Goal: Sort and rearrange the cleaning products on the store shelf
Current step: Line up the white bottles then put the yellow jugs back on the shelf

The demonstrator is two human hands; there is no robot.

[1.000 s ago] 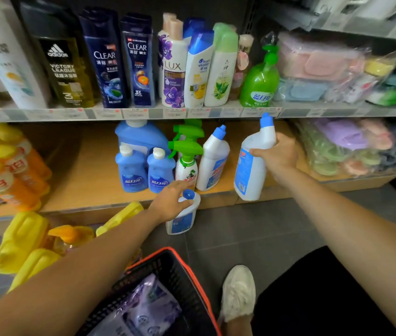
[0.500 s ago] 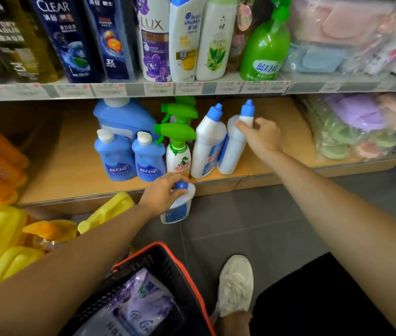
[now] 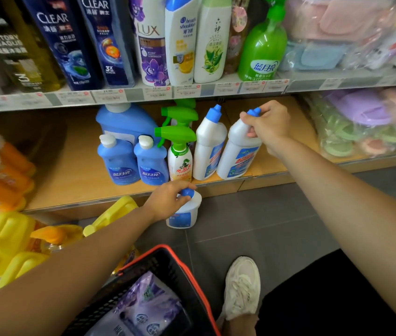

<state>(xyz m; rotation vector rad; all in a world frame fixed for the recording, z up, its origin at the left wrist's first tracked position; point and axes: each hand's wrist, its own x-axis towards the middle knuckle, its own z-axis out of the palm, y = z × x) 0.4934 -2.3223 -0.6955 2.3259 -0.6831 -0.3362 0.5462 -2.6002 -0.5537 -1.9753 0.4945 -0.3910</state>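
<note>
Head view, looking down at a store shelf unit: the right hand (image 3: 268, 123) holds a white bottle with a blue cap (image 3: 239, 154) by its neck, the grip curled round the shoulder just under the cap, thumb on the near side. That bottle has its base on the lower shelf (image 3: 71, 175), close to the front edge, and sits just beside a matching white bottle (image 3: 209, 151) on its left. Further left along the same shelf stand a green-trigger spray bottle (image 3: 180, 156), with a second green trigger behind it, then two small blue bottles (image 3: 119, 161) side by side and a large blue jug (image 3: 126, 120) behind them. The left hand (image 3: 167, 201) grips a third white bottle (image 3: 183, 217) at its blue cap, fingers curled over the top. This bottle is below and in front of the lower shelf's front edge, over the grey floor (image 3: 252, 226); whether it rests on the floor cannot be told. Orange bottles (image 3: 0, 170) occupy the left end of the lower shelf, and yellow jugs (image 3: 10, 238) sit lower, at the left. The upper shelf (image 3: 119, 95) carries shampoo bottles and a green pump bottle (image 3: 262, 47). Wrapped soft goods (image 3: 361, 122) fill the right end of the lower shelf. A black basket with an orange rim (image 3: 180, 270) holds a purple pouch (image 3: 148, 304); a pale shoe (image 3: 241, 284) is beside it.
</note>
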